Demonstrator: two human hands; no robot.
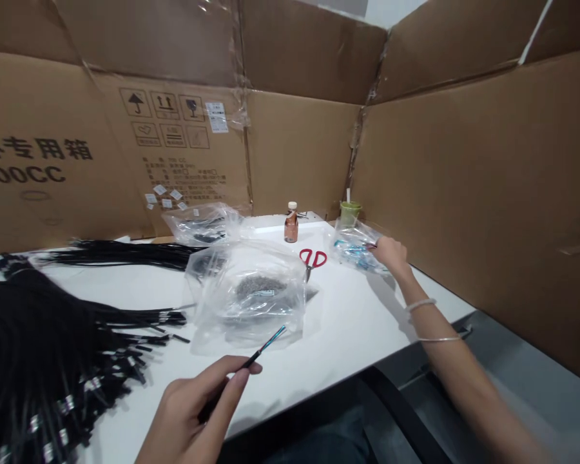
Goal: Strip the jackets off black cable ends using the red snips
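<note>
My left hand [203, 406] pinches a black cable [252, 361] between thumb and forefinger, close to the front of the white table. Thin wires, bluish and reddish, stick out of the cable's end and point up to the right. At the far right, my right hand [391, 253] reaches to a clear plastic bag [357, 248] with shiny blue pieces in it. Its fingers look closed at the bag's opening, but what they grip is hidden. Just beyond my left hand lies a larger clear bag [251, 309] holding a mass of small greyish parts.
Many black cables [33, 348] are heaped on the left. Red-handled scissors [312, 259], a small bottle [291, 222] and a green cup [350, 212] stand or lie farther back. Another clear bag [205, 222] lies behind. Cardboard walls [299, 148] enclose the white table [338, 322].
</note>
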